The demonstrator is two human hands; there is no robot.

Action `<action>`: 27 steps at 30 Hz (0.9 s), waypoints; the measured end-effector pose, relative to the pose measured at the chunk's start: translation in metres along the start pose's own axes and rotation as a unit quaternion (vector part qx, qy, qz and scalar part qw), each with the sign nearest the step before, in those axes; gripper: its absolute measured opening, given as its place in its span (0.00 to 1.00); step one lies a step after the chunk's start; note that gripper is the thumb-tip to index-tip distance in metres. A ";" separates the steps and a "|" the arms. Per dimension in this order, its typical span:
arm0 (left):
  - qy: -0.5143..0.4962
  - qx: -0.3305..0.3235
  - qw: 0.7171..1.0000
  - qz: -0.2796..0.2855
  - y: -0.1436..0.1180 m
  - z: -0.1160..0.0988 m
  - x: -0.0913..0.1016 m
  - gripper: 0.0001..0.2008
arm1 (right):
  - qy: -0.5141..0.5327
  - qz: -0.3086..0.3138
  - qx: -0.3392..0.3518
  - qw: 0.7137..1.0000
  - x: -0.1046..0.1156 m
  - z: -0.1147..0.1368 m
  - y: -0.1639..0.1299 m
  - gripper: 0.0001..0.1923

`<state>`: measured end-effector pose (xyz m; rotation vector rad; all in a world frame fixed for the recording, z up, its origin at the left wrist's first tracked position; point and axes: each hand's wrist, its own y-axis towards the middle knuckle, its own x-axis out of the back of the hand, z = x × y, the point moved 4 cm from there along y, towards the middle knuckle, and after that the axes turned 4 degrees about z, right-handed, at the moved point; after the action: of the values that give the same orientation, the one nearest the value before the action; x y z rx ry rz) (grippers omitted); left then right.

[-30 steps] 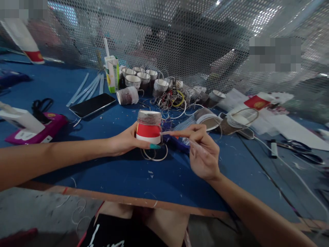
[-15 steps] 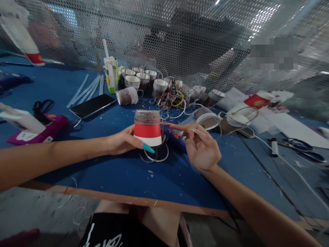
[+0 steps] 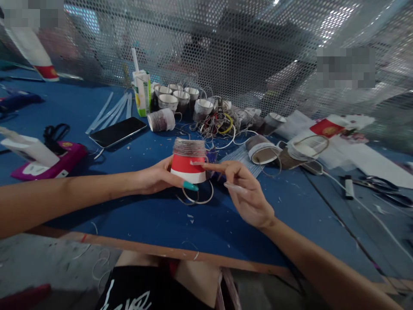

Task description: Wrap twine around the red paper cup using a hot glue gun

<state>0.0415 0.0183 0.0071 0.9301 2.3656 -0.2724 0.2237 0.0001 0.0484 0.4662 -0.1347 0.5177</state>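
Note:
My left hand (image 3: 158, 177) is wrapped round a paper cup (image 3: 187, 165) held upside down above the table, its thumb pressed on the lower side. Grey cord (image 3: 189, 147) is wound in rows round the cup's narrow top part; below it a red band and a white band are bare. My right hand (image 3: 247, 189) reaches in from the right, its index finger stretched out with the tip against the red band. Its other fingers are loosely bent and apart, and I see nothing in them. A loose cord loop (image 3: 209, 196) hangs under the cup. A dark blue object behind my right hand is mostly hidden.
Behind the cup stand several cord-wrapped cups (image 3: 167, 101) and a tangle of wire (image 3: 222, 122). A phone (image 3: 118, 131), glue sticks (image 3: 112, 113) and a drink carton (image 3: 141, 92) lie or stand left; a purple pouch (image 3: 69, 157) is nearer. Scissors (image 3: 383, 185) are at right.
My right hand has moved left and its index finger now touches the cup's red band. The left hand keeps its grip on the cup.

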 end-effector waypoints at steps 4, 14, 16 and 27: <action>0.003 -0.016 1.000 0.009 0.000 0.000 0.000 0.29 | -0.027 0.019 -0.007 0.999 0.002 -0.003 -0.004 0.13; 0.030 -0.007 1.000 0.002 -0.002 -0.002 -0.004 0.26 | 0.066 -0.095 0.023 0.993 0.011 -0.001 0.006 0.12; 0.026 -0.008 1.000 0.000 -0.002 -0.002 -0.004 0.27 | 0.055 -0.151 0.034 0.986 0.021 -0.007 0.008 0.13; -0.007 -0.040 0.998 -0.057 -0.002 -0.003 0.000 0.26 | -0.418 0.090 -0.079 0.900 0.052 -0.022 0.023 0.22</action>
<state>0.0387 0.0183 0.0092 0.7548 2.4029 -0.2253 0.2565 0.0510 0.0509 0.4950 -1.0514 0.4529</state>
